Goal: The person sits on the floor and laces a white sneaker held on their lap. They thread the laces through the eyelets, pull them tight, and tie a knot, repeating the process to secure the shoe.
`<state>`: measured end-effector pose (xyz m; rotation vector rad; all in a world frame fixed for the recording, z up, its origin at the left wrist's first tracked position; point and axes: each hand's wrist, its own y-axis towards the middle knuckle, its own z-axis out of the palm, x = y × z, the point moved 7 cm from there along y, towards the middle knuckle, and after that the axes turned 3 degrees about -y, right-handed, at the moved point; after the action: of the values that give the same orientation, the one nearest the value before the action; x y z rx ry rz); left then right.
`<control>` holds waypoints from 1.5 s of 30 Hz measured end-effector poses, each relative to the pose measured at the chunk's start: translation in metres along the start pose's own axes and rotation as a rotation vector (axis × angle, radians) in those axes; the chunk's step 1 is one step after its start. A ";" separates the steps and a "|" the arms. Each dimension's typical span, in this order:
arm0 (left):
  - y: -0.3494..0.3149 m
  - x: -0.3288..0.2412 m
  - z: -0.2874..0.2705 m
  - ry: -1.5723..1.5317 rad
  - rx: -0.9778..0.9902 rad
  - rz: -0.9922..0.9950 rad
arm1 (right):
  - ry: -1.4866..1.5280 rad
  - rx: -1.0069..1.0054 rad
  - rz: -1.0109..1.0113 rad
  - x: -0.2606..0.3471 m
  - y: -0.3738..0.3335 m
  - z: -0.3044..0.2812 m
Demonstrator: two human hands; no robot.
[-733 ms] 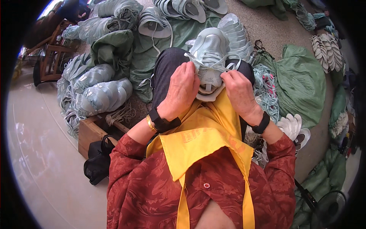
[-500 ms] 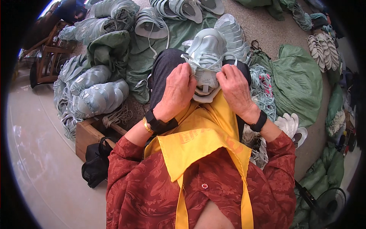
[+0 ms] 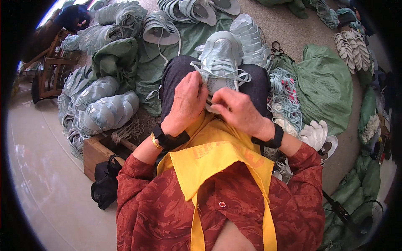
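A pale blue-grey shoe upper (image 3: 223, 47) rests between my knees, toe pointing away, with light laces (image 3: 224, 67) threaded across its front. At its left edge, my left hand (image 3: 185, 98) is closed, fingertips pinched on the shoelace beside the eyelets. Over the near end, by the tongue and collar, my right hand (image 3: 240, 111) has its fingers curled with the thumb close beneath; what they grip is hidden. A loose lace loop (image 3: 243, 76) stands out on the upper's right side. Under both hands lies my yellow apron (image 3: 217, 157).
Nested shoe uppers (image 3: 111, 106) are piled at left, with more uppers (image 3: 251, 39) beyond my knees. A wooden box (image 3: 94, 157) and black bag (image 3: 104, 184) sit at lower left. Right of my knee are bundled laces (image 3: 284, 98) and a green sack (image 3: 326, 88).
My right hand has left the right side of the upper and moved left and nearer over the collar. The right lace loop now hangs free. My left hand stays at the left edge.
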<state>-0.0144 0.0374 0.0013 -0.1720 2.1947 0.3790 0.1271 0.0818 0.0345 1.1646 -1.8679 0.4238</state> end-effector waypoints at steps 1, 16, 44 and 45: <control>0.000 -0.001 -0.003 0.011 -0.024 0.025 | -0.014 -0.035 0.047 -0.008 0.001 -0.004; -0.001 0.003 0.000 -0.020 0.045 -0.061 | -0.291 -0.102 0.023 -0.030 0.033 0.009; 0.005 0.002 -0.004 -0.291 -0.015 -0.184 | -0.230 -0.291 0.224 -0.051 0.006 -0.077; 0.003 0.007 -0.003 -0.335 0.006 -0.180 | -0.224 -0.276 0.223 -0.045 0.007 -0.075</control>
<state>-0.0218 0.0388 -0.0015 -0.2795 1.8344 0.2780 0.1667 0.1600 0.0414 0.8497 -2.1821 0.1526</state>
